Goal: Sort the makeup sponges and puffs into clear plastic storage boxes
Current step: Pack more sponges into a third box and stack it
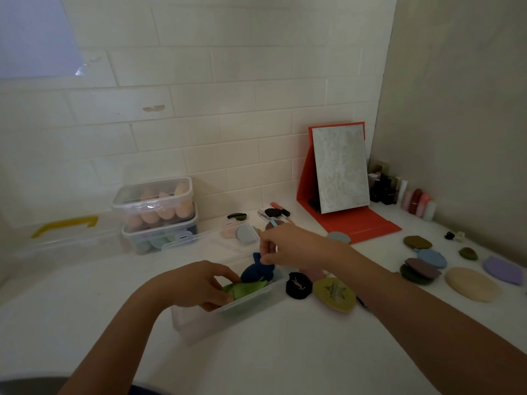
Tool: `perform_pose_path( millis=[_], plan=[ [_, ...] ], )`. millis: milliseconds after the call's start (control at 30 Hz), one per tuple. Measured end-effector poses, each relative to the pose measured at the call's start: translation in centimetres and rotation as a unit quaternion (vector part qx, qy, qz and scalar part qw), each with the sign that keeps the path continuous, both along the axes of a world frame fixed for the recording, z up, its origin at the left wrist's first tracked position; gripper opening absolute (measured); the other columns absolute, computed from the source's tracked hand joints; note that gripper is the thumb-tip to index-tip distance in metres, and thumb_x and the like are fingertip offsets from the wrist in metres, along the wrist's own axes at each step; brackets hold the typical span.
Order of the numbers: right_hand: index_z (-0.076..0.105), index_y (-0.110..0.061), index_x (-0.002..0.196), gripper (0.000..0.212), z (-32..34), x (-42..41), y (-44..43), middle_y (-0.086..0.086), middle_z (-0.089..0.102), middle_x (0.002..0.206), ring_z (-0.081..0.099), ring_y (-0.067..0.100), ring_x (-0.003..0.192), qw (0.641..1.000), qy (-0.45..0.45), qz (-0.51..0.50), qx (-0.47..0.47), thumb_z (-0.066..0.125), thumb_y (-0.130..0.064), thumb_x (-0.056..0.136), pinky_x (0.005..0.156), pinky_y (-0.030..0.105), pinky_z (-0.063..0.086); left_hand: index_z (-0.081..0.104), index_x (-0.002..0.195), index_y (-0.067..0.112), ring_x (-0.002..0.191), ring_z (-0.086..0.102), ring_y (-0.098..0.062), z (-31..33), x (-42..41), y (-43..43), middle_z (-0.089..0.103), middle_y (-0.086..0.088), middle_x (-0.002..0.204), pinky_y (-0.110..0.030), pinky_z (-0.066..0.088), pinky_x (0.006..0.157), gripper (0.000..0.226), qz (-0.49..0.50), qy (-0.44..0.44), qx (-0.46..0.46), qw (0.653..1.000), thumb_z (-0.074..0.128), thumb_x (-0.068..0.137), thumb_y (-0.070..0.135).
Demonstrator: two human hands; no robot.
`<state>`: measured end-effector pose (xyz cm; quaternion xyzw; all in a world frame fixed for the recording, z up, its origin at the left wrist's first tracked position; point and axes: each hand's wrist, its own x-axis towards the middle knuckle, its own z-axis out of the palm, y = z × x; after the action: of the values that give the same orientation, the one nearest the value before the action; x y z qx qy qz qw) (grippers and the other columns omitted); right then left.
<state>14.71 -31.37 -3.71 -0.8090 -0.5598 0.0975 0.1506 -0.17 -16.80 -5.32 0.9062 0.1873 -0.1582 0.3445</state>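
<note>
A clear plastic box (242,309) sits open on the white counter in front of me. My left hand (196,283) reaches into it and grips a green puff (245,289). Just above the box, my right hand (285,246) pinches the tip of a dark blue puff (256,273). A black puff (298,285) and a yellow-green puff (336,293) lie right of the box. Several loose puffs in olive, blue, brown, purple and beige (470,283) lie further right.
Two lidded clear boxes full of sponges are stacked at the back left (154,206), with another open clear box (242,233) beside them. A clear lid with a yellow handle (65,226) lies far left. A red standing mirror (339,172) and small bottles (410,195) fill the back right corner.
</note>
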Motion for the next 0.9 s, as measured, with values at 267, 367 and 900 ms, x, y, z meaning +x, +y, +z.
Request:
perform_pose_path(
  millis=[267,367,900],
  plan=[
    [0.061,-0.011,0.102,0.026,1.3,2.4,-5.9,0.004,0.06,0.101,0.051,0.013,0.076,0.956,-0.117,-0.095,-0.253,0.07,-0.024,0.081,0.059,0.021,0.038,0.057,0.116,0.024,0.082,0.068,-0.012,-1.4,-0.1,-0.5,0.066,0.001,0.102,-0.018,0.056,0.071,0.036,0.092,-0.082,-0.017,0.992,0.068,0.083,0.024],
    [0.057,-0.007,0.119,0.053,-0.5,2.6,-7.1,0.009,0.06,0.119,0.056,0.019,0.089,0.936,-0.057,-0.132,-0.321,0.075,-0.033,0.077,0.059,0.021,0.038,0.059,0.111,0.027,0.08,0.063,-0.005,-1.4,-0.6,-0.6,0.064,0.007,0.099,-0.012,0.049,0.067,0.029,0.098,-0.127,0.073,0.984,0.066,0.084,0.031],
    [0.067,-0.016,0.093,0.015,5.1,-6.3,-4.0,-0.004,0.062,0.088,0.06,0.014,0.086,0.986,-0.043,-0.138,0.08,0.062,-0.029,0.087,0.075,0.026,0.048,0.071,0.083,0.031,0.114,0.047,0.002,-8.0,-5.1,1.9,0.059,0.019,0.116,-0.009,0.031,0.092,0.038,0.192,-0.447,-0.011,0.874,0.037,0.083,0.046]
  ],
)
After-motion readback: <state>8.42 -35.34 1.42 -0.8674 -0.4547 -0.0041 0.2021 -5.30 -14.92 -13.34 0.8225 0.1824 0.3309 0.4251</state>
